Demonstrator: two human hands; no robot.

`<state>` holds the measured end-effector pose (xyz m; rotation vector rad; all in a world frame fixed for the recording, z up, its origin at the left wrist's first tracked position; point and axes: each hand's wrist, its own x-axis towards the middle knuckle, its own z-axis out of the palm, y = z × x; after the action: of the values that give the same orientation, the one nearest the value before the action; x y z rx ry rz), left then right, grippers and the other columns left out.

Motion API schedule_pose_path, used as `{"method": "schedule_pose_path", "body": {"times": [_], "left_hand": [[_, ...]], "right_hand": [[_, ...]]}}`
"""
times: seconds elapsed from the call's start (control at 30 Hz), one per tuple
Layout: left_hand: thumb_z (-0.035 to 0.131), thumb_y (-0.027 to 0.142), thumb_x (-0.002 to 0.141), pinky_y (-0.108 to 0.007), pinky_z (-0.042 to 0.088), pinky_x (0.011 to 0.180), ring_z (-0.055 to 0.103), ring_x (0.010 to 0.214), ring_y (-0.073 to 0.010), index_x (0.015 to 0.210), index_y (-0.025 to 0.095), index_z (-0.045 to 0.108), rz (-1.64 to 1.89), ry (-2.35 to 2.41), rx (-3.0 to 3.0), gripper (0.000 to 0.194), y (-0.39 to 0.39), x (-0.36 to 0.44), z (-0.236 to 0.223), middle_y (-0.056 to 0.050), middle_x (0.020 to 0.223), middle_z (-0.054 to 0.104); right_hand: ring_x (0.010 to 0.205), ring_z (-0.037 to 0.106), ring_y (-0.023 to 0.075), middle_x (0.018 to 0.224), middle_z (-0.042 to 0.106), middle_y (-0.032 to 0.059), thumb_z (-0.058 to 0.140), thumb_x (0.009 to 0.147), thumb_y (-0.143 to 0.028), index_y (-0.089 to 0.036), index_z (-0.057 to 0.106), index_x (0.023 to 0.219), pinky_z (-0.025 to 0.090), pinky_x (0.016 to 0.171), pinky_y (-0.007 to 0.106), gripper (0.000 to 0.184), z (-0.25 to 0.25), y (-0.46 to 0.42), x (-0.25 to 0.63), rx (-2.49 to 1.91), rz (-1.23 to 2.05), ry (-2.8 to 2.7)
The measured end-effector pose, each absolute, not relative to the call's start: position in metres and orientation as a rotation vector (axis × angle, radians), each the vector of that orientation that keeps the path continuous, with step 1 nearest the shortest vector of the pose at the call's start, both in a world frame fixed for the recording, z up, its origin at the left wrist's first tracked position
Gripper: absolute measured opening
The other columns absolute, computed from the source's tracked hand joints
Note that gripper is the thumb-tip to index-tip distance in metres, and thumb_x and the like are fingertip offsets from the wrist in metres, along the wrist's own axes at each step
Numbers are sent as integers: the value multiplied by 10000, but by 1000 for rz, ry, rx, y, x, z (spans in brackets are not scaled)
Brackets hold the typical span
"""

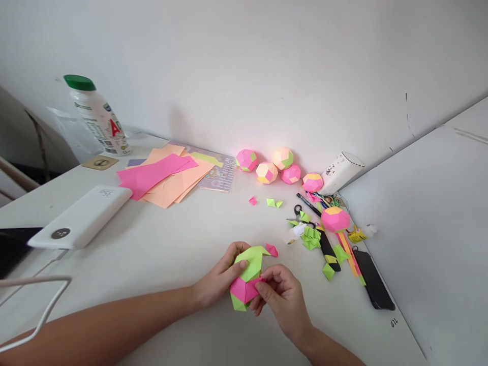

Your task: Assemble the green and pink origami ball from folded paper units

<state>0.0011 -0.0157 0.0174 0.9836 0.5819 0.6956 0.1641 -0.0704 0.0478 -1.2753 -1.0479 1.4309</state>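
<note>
A part-built paper ball (247, 264) of folded green and pink pieces is held over the front middle of the table. My left hand (225, 272) grips it from the left, thumb on a green face and fingers behind. From the right, my right hand (284, 300) pinches the edge of a pink face between thumb and fingers. The ball's upper right side gapes beside a green flap. A small pink folded piece (272, 249) lies just past it. Farther back are another pink piece (252, 200) and small green folded pieces (271, 202).
Several finished paper balls (282, 158) sit by the wall. Scissors (298, 213), a glue bottle (296, 233), green pieces (311, 237) and a black phone (373, 279) lie right. Paper sheets (163, 175), a power bank (82, 216) and a bottle (98, 117) are left.
</note>
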Motion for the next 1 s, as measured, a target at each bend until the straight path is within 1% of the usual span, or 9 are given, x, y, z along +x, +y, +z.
{"method": "schedule_pose_path", "body": {"times": [0.1,0.17,0.27,0.33,0.43,0.53,0.73,0.93,1.0], "left_hand": [[558,532,825,-304,456,651,577,709,-153,1020,250,371,684,557,964,390,-15,2,17,-8,934,567],[607,521,793,-310,459,661,581,732,-159,1034,256,382,671,548,946,423,-15,3,17,-16,987,558],[635,493,779,-325,461,700,594,821,-188,1165,296,383,649,602,920,502,-14,3,16,-38,1096,548],[632,482,782,-332,458,720,597,870,-209,1247,317,363,625,626,912,561,-15,2,17,-46,1112,563],[622,478,784,-342,457,716,602,866,-226,1273,295,375,594,598,914,578,-15,2,19,-50,1032,617],[626,464,783,-341,461,696,611,812,-217,1242,274,404,583,565,906,545,-15,3,23,-44,970,639],[625,403,802,-318,468,641,608,642,-154,1159,256,395,580,518,862,450,-16,4,28,-9,893,633],[590,407,832,-318,465,603,613,566,-159,1180,247,354,563,472,865,450,-18,4,25,25,727,623],[588,405,837,-320,467,599,619,561,-164,1180,244,347,563,461,865,449,-17,4,24,26,718,627]], "right_hand": [[460,633,142,528,647,-10,711,769,-383,-176,553,777,527,433,243,261,48,-72,165,-1262,1412,-1097],[464,636,143,531,644,-12,702,780,-371,-178,558,781,528,437,244,241,47,-72,166,-1248,1397,-1127],[465,638,143,538,645,-14,691,793,-357,-179,561,794,533,442,248,220,45,-72,167,-1232,1382,-1153],[461,636,141,538,643,-18,689,795,-351,-180,563,794,534,443,248,213,44,-73,167,-1233,1378,-1156],[465,639,142,543,640,-20,689,795,-344,-180,566,795,535,444,247,205,43,-73,166,-1233,1379,-1157],[470,641,142,547,634,-22,685,799,-335,-179,565,800,538,446,246,197,44,-74,166,-1221,1379,-1163],[467,642,140,537,623,-28,686,797,-330,-179,563,795,536,441,240,195,45,-73,164,-1223,1379,-1164],[470,640,137,543,622,-23,697,787,-346,-176,548,785,535,446,238,226,46,-73,162,-1243,1389,-1137],[472,641,136,549,622,-23,702,782,-353,-176,536,785,532,443,234,242,46,-73,162,-1249,1396,-1133]]}}
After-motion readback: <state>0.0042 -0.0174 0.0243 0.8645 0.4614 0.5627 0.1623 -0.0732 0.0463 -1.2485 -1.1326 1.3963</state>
